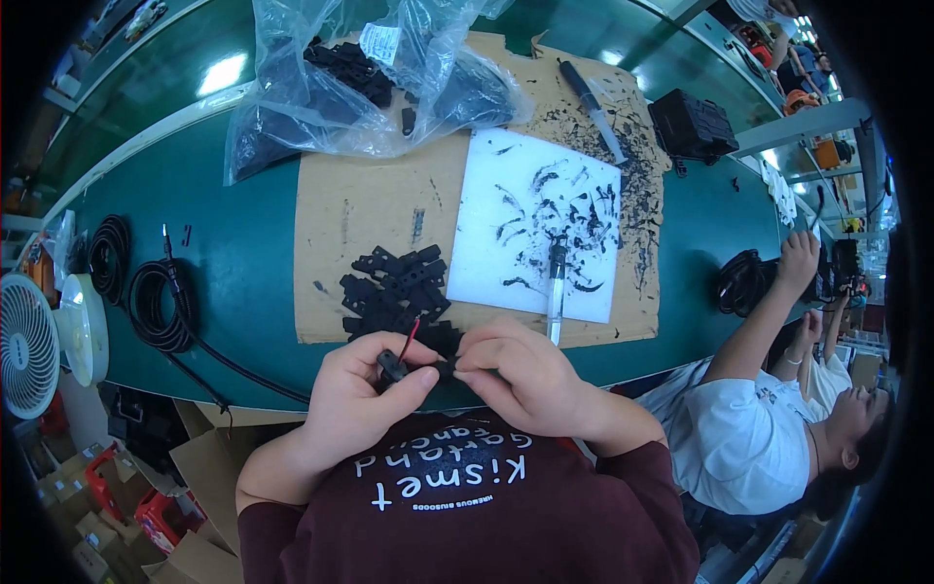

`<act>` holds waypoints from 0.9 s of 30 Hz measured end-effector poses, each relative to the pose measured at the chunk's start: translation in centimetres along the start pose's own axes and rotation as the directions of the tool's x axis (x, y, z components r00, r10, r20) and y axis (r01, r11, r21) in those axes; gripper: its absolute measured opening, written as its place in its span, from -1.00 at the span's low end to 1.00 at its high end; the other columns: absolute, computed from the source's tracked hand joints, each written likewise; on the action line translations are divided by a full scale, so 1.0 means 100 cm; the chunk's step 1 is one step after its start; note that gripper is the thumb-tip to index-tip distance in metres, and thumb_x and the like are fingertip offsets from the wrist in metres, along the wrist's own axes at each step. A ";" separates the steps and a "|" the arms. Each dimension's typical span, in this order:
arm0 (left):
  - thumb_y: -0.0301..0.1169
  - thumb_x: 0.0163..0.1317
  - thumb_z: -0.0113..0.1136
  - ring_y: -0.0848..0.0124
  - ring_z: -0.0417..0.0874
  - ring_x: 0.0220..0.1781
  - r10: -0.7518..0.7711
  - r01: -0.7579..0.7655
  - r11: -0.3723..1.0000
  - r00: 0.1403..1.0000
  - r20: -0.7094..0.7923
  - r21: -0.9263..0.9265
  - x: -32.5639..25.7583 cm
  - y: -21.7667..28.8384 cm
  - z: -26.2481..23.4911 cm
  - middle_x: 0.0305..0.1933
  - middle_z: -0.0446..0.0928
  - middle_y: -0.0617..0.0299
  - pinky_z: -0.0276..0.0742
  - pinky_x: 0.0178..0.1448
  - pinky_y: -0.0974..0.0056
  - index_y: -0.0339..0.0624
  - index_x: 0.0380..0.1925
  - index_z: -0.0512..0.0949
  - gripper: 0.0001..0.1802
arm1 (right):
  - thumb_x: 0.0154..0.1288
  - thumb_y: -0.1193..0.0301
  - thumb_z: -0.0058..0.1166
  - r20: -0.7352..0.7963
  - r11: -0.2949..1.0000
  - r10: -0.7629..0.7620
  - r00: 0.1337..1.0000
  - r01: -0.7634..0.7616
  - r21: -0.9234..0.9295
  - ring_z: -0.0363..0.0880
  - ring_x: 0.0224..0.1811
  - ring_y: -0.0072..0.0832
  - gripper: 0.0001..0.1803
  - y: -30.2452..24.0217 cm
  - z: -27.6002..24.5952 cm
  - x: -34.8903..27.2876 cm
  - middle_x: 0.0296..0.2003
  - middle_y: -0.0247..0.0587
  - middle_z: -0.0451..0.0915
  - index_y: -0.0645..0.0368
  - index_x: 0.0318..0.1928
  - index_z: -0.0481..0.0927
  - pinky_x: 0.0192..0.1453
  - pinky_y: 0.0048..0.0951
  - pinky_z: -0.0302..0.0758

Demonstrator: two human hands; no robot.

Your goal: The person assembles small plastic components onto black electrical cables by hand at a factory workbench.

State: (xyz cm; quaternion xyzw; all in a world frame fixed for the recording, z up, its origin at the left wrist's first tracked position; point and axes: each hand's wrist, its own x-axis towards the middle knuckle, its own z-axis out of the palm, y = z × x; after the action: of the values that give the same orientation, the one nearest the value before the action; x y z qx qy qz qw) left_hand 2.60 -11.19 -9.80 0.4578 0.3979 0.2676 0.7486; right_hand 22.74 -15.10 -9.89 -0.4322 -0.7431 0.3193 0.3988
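My left hand (362, 387) is closed, thumb against fingers, on a small black part (392, 366). A short red wire (411, 337) stands up beside that part. Close by on the right, my right hand (525, 375) pinches a small dark piece (449, 369); the fingers hide most of its shape. Just beyond both hands lies a loose pile of black plastic parts (394, 287) on the brown cardboard sheet (321, 224). A black cable (248, 365) runs from the left toward my left wrist, where its end is hidden.
A knife (556, 302) lies on the white board (477, 234), among black shavings. Another knife (593, 112) is farther back, near a black box (693, 127). A plastic bag (321, 117) holds more black parts. Coiled cables (161, 307) and a fan (29, 346) are left. A co-worker (749, 428) sits right.
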 end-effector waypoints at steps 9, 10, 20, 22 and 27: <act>-0.57 0.15 0.18 0.75 0.35 -0.44 0.054 -0.061 0.982 0.998 0.043 0.177 0.001 -0.002 0.003 -0.28 0.43 0.37 0.24 -0.40 0.62 -0.30 -0.15 0.47 -0.76 | 0.27 0.64 -0.01 0.293 0.494 0.545 0.785 -0.583 0.644 0.57 -0.21 -0.54 -0.72 0.003 -0.009 -0.009 -0.20 -0.18 0.55 0.35 0.01 0.45 -0.11 -0.56 0.48; -0.57 0.15 0.18 0.75 0.35 -0.44 0.054 -0.061 0.982 0.998 0.045 0.176 0.001 -0.001 0.004 -0.28 0.43 0.37 0.24 -0.40 0.62 -0.30 -0.15 0.47 -0.76 | 0.27 0.62 0.00 0.231 0.492 0.569 0.789 -0.552 0.673 0.58 -0.20 -0.55 -0.69 0.002 -0.010 -0.008 -0.17 -0.19 0.56 0.34 0.04 0.45 -0.14 -0.59 0.48; -0.55 0.31 -0.11 0.60 0.30 -0.30 0.203 -0.209 0.893 0.977 0.058 0.398 -0.008 -0.002 -0.006 -0.14 0.25 0.26 0.26 -0.21 0.50 -0.43 0.08 0.35 -0.65 | 0.32 0.53 0.00 0.115 0.458 0.658 0.744 -0.516 0.724 0.63 -0.11 -0.41 -0.70 0.000 -0.012 -0.005 -0.17 -0.08 0.61 0.41 0.03 0.47 -0.15 -0.58 0.52; -0.59 0.27 -0.04 0.60 0.32 -0.27 0.263 -0.266 0.860 0.962 0.068 0.434 -0.008 -0.002 -0.003 -0.14 0.25 0.27 0.28 -0.17 0.53 -0.41 0.08 0.36 -0.64 | 0.32 0.52 0.01 0.119 0.444 0.670 0.732 -0.525 0.726 0.63 -0.12 -0.41 -0.71 -0.001 -0.009 -0.004 -0.19 -0.06 0.61 0.41 0.01 0.47 -0.15 -0.58 0.52; -0.64 0.22 0.01 0.58 0.44 -0.29 0.264 -0.249 0.959 0.958 -0.109 0.134 -0.015 -0.014 0.008 -0.20 0.37 0.23 0.38 -0.22 0.52 -0.40 0.00 0.42 -0.68 | 0.32 0.52 0.01 0.098 0.414 0.656 0.749 -0.465 0.783 0.64 -0.16 -0.41 -0.78 0.000 -0.005 -0.005 -0.20 -0.02 0.61 0.37 -0.07 0.46 -0.19 -0.58 0.52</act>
State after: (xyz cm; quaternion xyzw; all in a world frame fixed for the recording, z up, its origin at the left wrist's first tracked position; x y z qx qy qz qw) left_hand 2.49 -13.29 -10.36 0.5318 0.3966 0.3665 0.6523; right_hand 23.34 -15.44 -9.82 -0.4766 -0.2935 0.6668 0.4921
